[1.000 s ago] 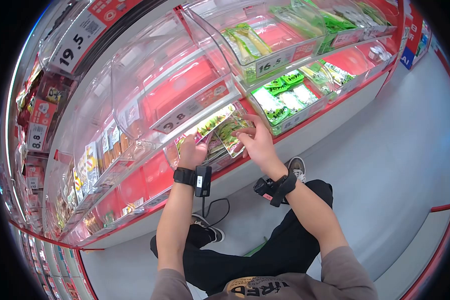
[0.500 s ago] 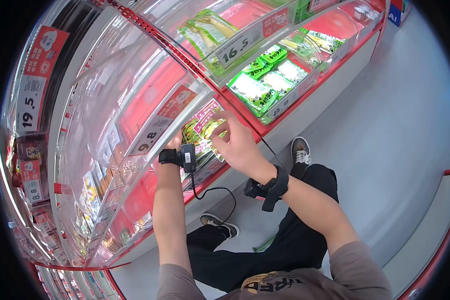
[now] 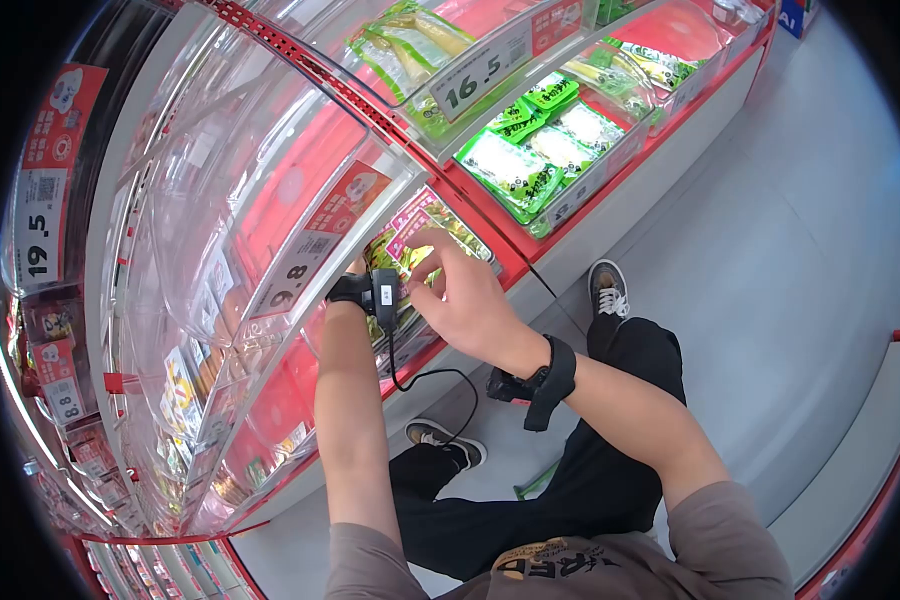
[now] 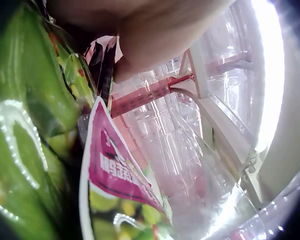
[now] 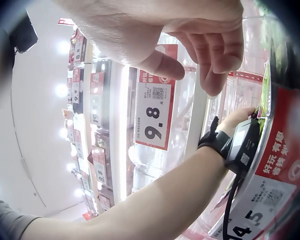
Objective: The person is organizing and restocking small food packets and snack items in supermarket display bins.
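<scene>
**Shop shelving [image 3: 660,170], with pink-labelled packets [image 3: 406,238] low on it**

The packets lie beneath the shelf bearing a 9.8 price card [image 5: 154,120]. The glossy film looks slippery; I judge them light, soft, easily crushed, so better held by the flat pink end. The right hand [image 3: 470,305] is near, its fingers loosely bent, holding nothing. The left hand [image 4: 145,32] is close beside them; its grip I cannot tell.

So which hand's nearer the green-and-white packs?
Right. The right hand is just left of the packs; the left hand is farther left, near the 9.8 tag.
</scene>
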Demonstrator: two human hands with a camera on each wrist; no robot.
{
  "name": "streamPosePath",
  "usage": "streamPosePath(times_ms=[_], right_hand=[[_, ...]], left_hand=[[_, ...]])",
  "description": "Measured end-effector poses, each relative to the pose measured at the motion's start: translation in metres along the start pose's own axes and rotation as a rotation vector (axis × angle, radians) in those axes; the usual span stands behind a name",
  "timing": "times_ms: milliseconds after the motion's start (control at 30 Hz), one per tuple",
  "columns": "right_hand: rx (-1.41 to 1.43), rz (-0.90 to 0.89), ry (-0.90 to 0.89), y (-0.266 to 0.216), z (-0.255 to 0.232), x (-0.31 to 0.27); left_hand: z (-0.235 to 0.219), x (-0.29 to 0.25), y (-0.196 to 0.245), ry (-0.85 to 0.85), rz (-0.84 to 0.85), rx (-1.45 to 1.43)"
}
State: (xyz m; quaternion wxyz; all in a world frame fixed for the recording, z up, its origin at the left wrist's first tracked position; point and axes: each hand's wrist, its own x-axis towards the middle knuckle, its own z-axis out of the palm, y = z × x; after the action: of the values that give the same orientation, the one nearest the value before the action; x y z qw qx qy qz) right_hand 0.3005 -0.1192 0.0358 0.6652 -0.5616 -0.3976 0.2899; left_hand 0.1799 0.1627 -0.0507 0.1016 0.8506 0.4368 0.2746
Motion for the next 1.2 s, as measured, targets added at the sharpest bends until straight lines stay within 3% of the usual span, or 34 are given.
streamPosePath(times_ms=[233,667,767,833,900,1033,1067,1100,1200], right_hand=[[-0.005,-0.007,-0.003,0.0,-0.001,0.0],[-0.067,-0.042,-0.038,0.002,0.004,-0.004],[-0.086,-0.068,-0.036,0.003,0.004,-0.004],[-0.089,-0.077,-0.035,0.002,0.003,-0.005],[-0.082,-0.085,-0.026,0.001,0.003,-0.005],[-0.179,-0.153,-0.008,0.004,0.003,-0.005],[-0.259,-0.182,0.006,0.002,0.001,-0.005],[-0.34,-0.213,0.02,0.001,-0.002,-0.004],[-0.614,-0.419,0.091,0.006,-0.007,-0.001]], left_hand=[[-0.014,-0.004,0.021,-0.05,-0.125,-0.128],[-0.009,-0.017,0.029,0.037,-0.091,-0.153],[-0.011,-0.023,0.024,0.053,-0.033,-0.097],[-0.001,-0.022,-0.012,0.106,0.152,0.06],[-0.002,-0.021,-0.019,0.084,0.193,0.091],[-0.042,-0.029,0.042,-0.123,-0.031,-0.088],[-0.045,-0.031,0.045,-0.176,-0.088,-0.133],[-0.043,-0.025,0.049,-0.199,-0.164,-0.004],[-0.031,-0.023,0.027,-0.316,-0.334,-0.228]])
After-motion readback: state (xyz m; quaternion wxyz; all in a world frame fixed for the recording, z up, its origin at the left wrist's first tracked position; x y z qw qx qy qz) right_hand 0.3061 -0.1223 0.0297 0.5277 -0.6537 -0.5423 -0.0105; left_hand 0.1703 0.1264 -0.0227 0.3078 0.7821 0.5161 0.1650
